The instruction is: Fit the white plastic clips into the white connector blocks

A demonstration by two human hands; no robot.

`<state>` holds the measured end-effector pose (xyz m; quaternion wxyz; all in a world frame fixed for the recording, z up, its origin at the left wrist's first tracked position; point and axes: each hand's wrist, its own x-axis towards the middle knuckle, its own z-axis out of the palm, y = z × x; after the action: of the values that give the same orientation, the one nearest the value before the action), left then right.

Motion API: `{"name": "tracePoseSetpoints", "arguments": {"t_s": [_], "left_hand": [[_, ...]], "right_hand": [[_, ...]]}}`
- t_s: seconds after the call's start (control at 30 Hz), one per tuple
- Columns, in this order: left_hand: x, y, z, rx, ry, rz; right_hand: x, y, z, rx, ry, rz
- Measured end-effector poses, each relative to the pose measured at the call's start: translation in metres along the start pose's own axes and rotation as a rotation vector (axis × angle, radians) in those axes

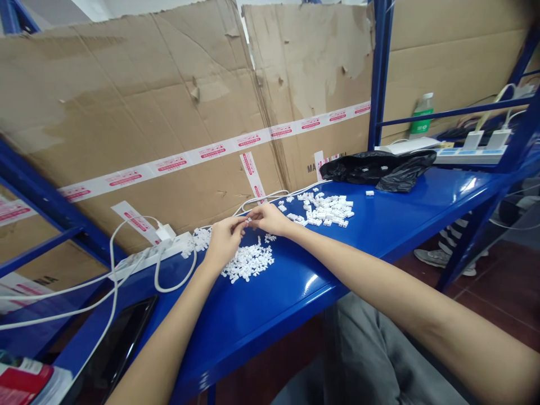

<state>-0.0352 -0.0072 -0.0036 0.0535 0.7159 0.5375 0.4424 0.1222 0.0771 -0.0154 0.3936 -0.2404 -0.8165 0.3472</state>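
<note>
My left hand (225,239) and my right hand (267,218) meet fingertip to fingertip above the blue table. Pinched between them is a small white plastic piece (248,220), mostly covered by the fingers, so I cannot tell which hand bears it more. Just below my hands lies a pile of tiny white plastic parts (250,262). To the right of my right hand spreads a heap of larger white block-shaped pieces (329,209). Behind my left wrist is another small heap of flat white pieces (201,239).
A white power strip (147,256) with cables stands at the left, near a black tablet-like device (120,343). A black plastic bag (379,167) lies at the right. Cardboard (177,112) walls the back. Beyond the blue post (379,73) is a green-labelled bottle (422,117).
</note>
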Motion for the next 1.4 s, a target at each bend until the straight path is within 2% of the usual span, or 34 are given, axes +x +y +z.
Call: {"name": "tracePoseSetpoints", "arguments": {"t_s": [0.1,0.23,0.57,0.9,1.4], "left_hand": [[0.001,-0.003,-0.001,-0.135,0.007,-0.146],[0.003,-0.004,-0.004,-0.244,0.032,-0.217],[0.004,0.003,-0.002,-0.392,0.010,-0.264],[0.005,0.003,-0.003,-0.442,-0.019,-0.287],[0.004,0.000,-0.003,-0.467,-0.029,-0.308]], "right_hand": [[0.002,0.003,0.003,0.095,-0.004,0.034],[0.002,0.002,0.005,0.169,-0.016,0.052],[-0.001,-0.005,0.004,0.316,0.061,0.108],[-0.002,-0.007,0.004,0.413,0.107,0.179],[-0.002,-0.008,0.004,0.406,0.039,0.174]]}}
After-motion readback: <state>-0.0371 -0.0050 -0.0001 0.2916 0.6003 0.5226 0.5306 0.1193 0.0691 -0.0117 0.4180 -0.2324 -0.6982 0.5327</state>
